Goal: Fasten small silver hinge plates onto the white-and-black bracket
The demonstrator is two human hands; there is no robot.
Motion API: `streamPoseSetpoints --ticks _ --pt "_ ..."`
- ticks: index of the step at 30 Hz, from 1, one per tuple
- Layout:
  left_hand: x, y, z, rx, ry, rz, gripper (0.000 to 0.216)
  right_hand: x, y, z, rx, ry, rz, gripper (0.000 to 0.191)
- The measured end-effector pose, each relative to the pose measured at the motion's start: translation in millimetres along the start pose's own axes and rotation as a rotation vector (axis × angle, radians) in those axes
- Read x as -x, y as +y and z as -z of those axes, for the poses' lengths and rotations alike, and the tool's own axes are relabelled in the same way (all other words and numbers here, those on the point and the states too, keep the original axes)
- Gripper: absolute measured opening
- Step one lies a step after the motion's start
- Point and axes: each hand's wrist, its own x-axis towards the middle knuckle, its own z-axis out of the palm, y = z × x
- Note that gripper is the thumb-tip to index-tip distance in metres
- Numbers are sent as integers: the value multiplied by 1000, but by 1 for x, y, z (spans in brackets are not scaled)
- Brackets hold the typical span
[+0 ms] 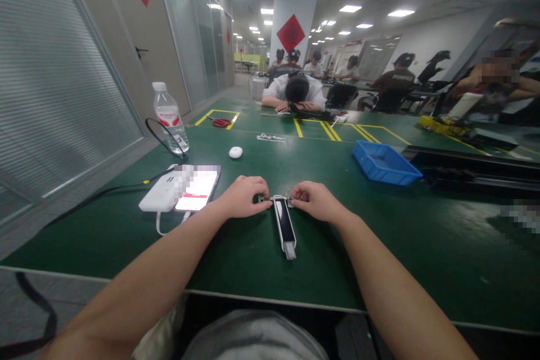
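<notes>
A slim white device with a long black face (pixel 286 220) lies on the green table in front of me, its grey plug-like end (pixel 289 250) towards me. At its far end, small metal pieces stick out to both sides. On the left side, my left hand (pixel 247 197) is closed in a pinch on one small metal piece (pixel 264 199). Across from it, my right hand (pixel 314 201) pinches another small metal piece (pixel 290 199). The fingertips cover much of these pieces, so their exact kind cannot be made out.
Left of my hands are a phone (pixel 198 188), a white power bank (pixel 158 191) with a cable, a water bottle (pixel 169 118) and a white earbud case (pixel 235 152). A blue tray (pixel 386 163) stands right. Red-handled scissors (pixel 221 122) lie farther back; a person (pixel 295 90) rests at the far edge.
</notes>
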Motion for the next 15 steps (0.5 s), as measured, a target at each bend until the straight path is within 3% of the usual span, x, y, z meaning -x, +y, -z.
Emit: streamPoseSetpoints --ticks 15 --pt "-2 1 -1 5 -30 24 16 0 -2 0 -31 -36 0 4"
